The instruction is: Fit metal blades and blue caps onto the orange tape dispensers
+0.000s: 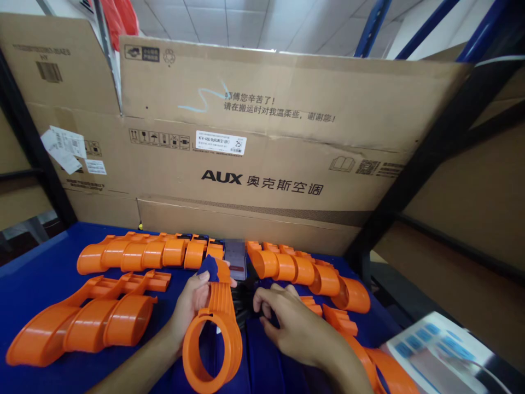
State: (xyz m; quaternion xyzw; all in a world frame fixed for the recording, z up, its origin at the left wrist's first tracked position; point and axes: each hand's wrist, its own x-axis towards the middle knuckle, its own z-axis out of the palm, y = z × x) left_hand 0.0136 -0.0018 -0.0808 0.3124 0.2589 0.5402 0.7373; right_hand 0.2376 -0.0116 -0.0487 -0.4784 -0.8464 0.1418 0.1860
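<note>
My left hand (196, 290) is closed around the upper end of an orange plastic ring with a ribbed handle (233, 345). The ring hangs toward me, its round opening facing the camera. A dark blue piece (210, 269) covers one side of the handle's top by my thumb. To the right, my right hand (283, 314) has its fingers curled beside a pile of black parts (245, 301). Whatever lies in those fingertips is too dark and partly hidden to make out.
Rows of similar orange ring pieces lie at the back left (133, 256), front left (88, 324) and back right (304, 272) on the blue table surface (36, 268). Behind stands a cardboard sheet (262, 219). A white device with blue keys (435, 350) sits at the right.
</note>
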